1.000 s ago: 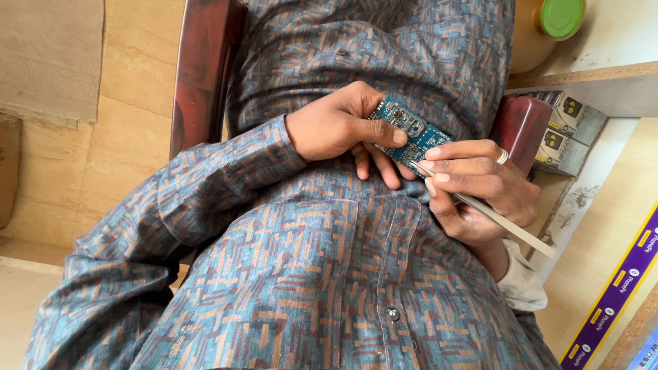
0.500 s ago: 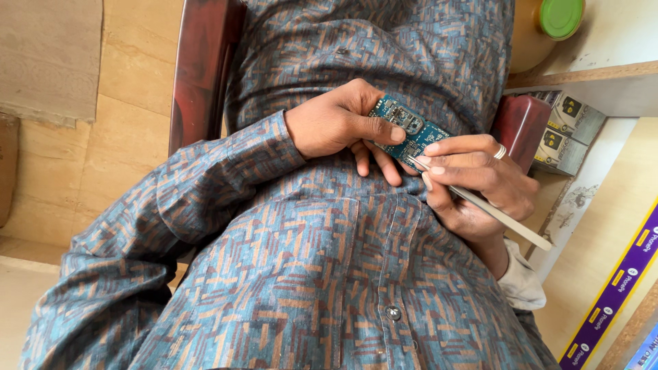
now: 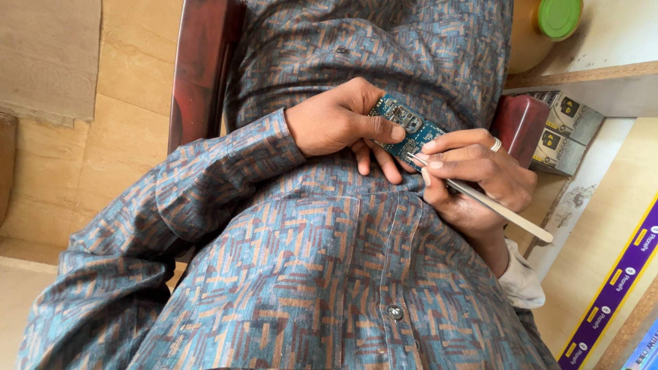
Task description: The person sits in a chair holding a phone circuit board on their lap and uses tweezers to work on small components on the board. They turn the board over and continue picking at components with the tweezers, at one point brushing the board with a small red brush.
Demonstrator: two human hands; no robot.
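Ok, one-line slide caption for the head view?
Left hand holds a blue circuit board while right hand works it with tweezers.

I have a single view, from the camera on the head, tipped steeply down along the patterned shirt (image 3: 329, 274) at close range. The fingers (image 3: 384, 130) sit just above centre frame; floor (image 3: 130, 82) lies left of them, shelving (image 3: 596, 75) right.
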